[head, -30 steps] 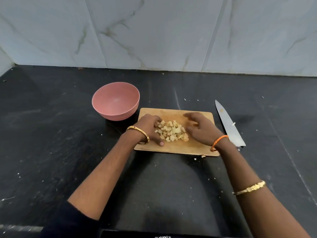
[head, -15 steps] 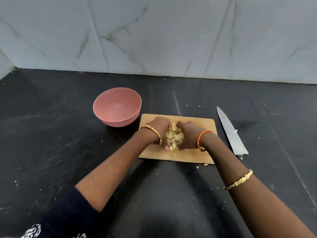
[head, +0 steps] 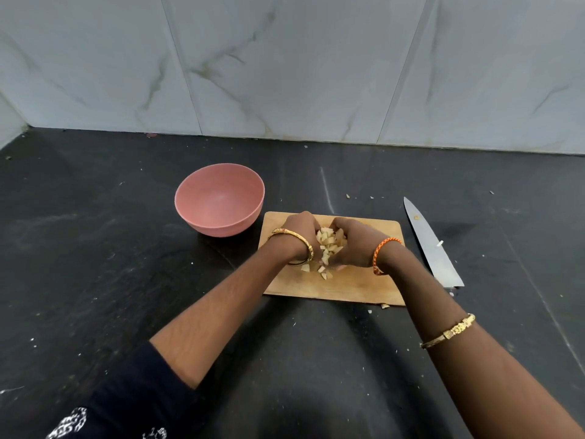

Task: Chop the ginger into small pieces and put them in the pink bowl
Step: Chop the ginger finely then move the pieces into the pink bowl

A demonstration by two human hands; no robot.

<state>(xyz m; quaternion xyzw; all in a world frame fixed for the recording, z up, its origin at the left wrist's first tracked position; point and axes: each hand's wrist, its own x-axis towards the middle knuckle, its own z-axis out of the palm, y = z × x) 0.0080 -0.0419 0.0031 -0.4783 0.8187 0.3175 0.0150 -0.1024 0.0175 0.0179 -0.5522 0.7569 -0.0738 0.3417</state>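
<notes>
Two bare hands meet over a rectangular light wooden chopping board [head: 357, 285] lying on a black stone worktop [head: 95, 264]. The left hand [head: 299, 234] and the right hand [head: 354, 240] are cupped toward each other, fingers curled inward, and between them they hold a heap of small pale-yellow chopped ginger pieces [head: 329, 243]; the heap fills the gap between the two palms. A few loose cubes lie on the board just below the hands, nearer the person. Whether the cupped heap rests on the board or is raised clear of it cannot be told. A round, matt pink bowl [head: 219, 199] stands upright on the worktop to the left of the left hand and slightly beyond it, just beside the board's far left corner; no ginger shows inside it. To the right of the right hand, off the board, a broad steel knife blade [head: 432, 247] lies flat on the worktop, tip pointing away from the person; its handle is hidden behind the right forearm. The left wrist bears a gold bangle [head: 296, 247], the right wrist an orange braided thread [head: 381, 250], and the right forearm a second gold bangle [head: 449, 331]. Behind the hands rises a wall of pale veined marble tiles [head: 285, 68].
</notes>
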